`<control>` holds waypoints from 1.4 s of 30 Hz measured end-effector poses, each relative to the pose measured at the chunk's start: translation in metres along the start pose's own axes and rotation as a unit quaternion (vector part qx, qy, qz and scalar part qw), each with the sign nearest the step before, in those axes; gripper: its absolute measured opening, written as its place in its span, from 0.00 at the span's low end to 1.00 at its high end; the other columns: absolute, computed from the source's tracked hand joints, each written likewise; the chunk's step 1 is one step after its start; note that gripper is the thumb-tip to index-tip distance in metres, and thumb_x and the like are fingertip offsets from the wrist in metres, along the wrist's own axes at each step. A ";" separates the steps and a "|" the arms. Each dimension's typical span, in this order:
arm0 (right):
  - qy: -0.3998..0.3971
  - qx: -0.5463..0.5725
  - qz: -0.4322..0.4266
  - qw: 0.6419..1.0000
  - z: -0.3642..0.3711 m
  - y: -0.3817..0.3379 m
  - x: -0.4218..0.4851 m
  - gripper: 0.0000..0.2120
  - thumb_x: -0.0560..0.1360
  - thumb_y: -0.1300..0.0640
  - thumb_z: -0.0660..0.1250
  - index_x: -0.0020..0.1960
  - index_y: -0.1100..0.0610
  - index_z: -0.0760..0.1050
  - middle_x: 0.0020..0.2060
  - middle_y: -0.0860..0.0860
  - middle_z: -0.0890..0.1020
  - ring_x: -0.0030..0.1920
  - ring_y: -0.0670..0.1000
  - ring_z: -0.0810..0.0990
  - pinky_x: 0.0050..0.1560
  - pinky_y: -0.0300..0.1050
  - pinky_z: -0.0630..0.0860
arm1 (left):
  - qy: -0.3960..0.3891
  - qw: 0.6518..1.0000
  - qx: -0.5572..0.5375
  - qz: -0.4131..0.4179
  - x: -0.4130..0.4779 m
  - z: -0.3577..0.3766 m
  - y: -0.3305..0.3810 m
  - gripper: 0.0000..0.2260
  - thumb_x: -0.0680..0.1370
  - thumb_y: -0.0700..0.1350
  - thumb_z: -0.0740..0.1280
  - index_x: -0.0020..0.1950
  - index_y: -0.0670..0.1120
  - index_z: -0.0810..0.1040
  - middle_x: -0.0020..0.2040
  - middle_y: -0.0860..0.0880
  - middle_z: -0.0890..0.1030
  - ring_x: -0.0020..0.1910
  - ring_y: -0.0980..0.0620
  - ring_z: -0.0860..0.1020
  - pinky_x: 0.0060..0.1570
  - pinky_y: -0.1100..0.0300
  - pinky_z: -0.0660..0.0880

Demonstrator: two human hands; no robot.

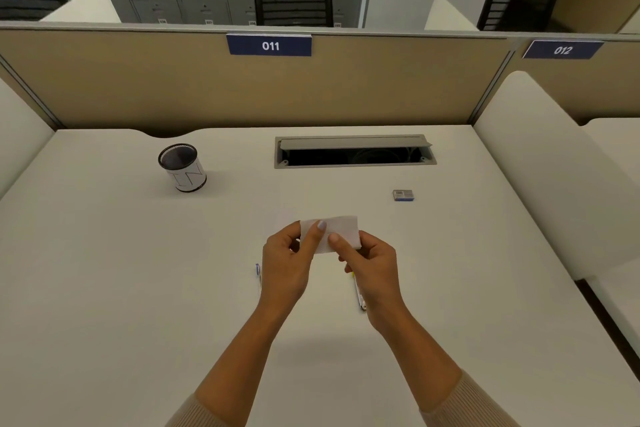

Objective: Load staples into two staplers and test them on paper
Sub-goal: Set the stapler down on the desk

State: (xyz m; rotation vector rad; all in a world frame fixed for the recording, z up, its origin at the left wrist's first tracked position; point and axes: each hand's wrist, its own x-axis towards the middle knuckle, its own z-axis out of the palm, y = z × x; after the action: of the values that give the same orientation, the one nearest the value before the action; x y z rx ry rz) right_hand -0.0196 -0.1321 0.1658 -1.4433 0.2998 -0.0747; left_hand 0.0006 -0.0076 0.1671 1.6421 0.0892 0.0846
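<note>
The left hand (287,260) and right hand (369,263) pinch a small white paper slip (341,230) by its lower edge. It looks light and floppy, so 2 edge grips likely suit.

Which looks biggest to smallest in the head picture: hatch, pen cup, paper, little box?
1. Hatch
2. Pen cup and paper look alike; fingers hide part of the paper.
3. Little box

a blue plate (269,45) on the partition reads "011"; the neighbouring plate (562,50) reads "012".
</note>
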 end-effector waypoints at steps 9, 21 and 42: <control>0.123 -0.184 -0.307 0.926 -0.006 -0.007 -0.002 0.06 0.71 0.55 0.77 0.41 0.53 0.80 0.34 0.43 0.81 0.29 0.47 0.76 0.29 0.37 0.73 | 0.018 1.000 0.023 0.012 -0.022 0.005 0.020 0.16 0.74 0.63 0.61 0.46 0.50 0.73 0.35 0.57 0.74 0.34 0.63 0.72 0.38 0.70 0.73; 0.159 -0.346 -0.469 0.797 -0.009 -0.006 -0.006 0.06 0.69 0.58 0.78 0.44 0.56 0.84 0.38 0.50 0.83 0.38 0.45 0.78 0.34 0.29 0.71 | 0.023 0.999 0.010 0.024 -0.031 0.013 0.028 0.11 0.79 0.50 0.64 0.56 0.49 0.82 0.46 0.53 0.83 0.45 0.54 0.78 0.41 0.68 0.74; 0.006 0.032 -0.127 0.991 0.005 -0.120 -0.017 0.03 0.71 0.51 0.71 0.45 0.48 0.82 0.39 0.44 0.85 0.46 0.51 0.84 0.38 0.35 0.79 | -0.065 0.983 0.043 0.168 0.007 -0.021 0.118 0.06 0.76 0.53 0.64 0.46 0.54 0.79 0.40 0.53 0.79 0.40 0.59 0.75 0.34 0.66 0.74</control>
State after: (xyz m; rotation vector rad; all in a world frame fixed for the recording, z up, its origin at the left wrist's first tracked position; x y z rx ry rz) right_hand -0.0190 -0.1389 0.2868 -1.4123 0.1218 -0.2975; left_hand 0.0061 0.0059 0.2867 1.7329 -0.2893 0.2336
